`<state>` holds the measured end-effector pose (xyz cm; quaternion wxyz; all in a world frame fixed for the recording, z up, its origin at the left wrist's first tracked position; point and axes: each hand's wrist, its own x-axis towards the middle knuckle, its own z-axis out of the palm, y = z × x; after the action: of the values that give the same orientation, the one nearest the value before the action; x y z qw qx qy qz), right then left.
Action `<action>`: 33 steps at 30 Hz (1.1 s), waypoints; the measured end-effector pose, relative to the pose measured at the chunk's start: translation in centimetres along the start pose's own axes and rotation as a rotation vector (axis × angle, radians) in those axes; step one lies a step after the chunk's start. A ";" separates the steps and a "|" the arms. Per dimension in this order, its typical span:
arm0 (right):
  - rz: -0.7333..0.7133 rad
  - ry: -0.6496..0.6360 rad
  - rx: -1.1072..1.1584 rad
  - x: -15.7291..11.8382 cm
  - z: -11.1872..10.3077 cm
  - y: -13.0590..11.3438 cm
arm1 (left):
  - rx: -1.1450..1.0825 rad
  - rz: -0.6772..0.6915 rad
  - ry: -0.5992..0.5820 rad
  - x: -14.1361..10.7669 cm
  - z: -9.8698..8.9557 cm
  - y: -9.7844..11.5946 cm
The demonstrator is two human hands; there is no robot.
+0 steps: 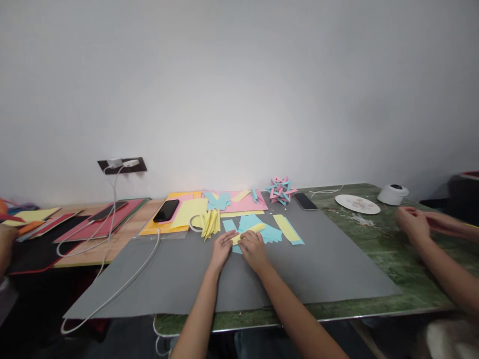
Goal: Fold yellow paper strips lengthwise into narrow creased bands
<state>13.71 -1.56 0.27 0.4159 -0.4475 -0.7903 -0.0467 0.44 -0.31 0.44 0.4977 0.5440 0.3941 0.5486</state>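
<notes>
A yellow paper strip (258, 228) is held between my two hands, low over the grey sheet. My left hand (223, 245) has its fingers closed at the strip's left end. My right hand (252, 246) pinches the strip near its middle, and the far end sticks out to the upper right. Blue paper pieces (272, 234) lie fanned out just behind my hands. To the left stands a bunch of folded yellow strips (211, 223) beside a white tape ring (194, 223). Yellow and blue strips (288, 230) lie to the right.
A pink and blue folded-paper star ball (281, 190) and a phone (305, 201) sit near the wall. Another phone (166, 211) rests on coloured paper. A white cable (144, 269) crosses the grey sheet (337, 269) at left. Another person's hands (413, 223) are at right, near a white plate (357, 204).
</notes>
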 end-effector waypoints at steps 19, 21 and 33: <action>0.002 0.027 -0.074 0.2 -0.1 -0.2 | -0.100 -0.044 0.084 0.0 0.2 -0.2; 0.004 0.011 -0.080 0.2 -0.1 -0.1 | -0.117 -0.050 0.078 0.0 0.2 -0.1; 0.187 0.051 0.044 0.4 0.0 0.3 | -0.141 -0.007 0.023 0.1 0.3 -0.6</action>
<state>13.87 -1.10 0.44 0.4482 -0.5086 -0.7351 -0.0017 0.82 -0.12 -0.12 0.5320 0.5001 0.3621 0.5795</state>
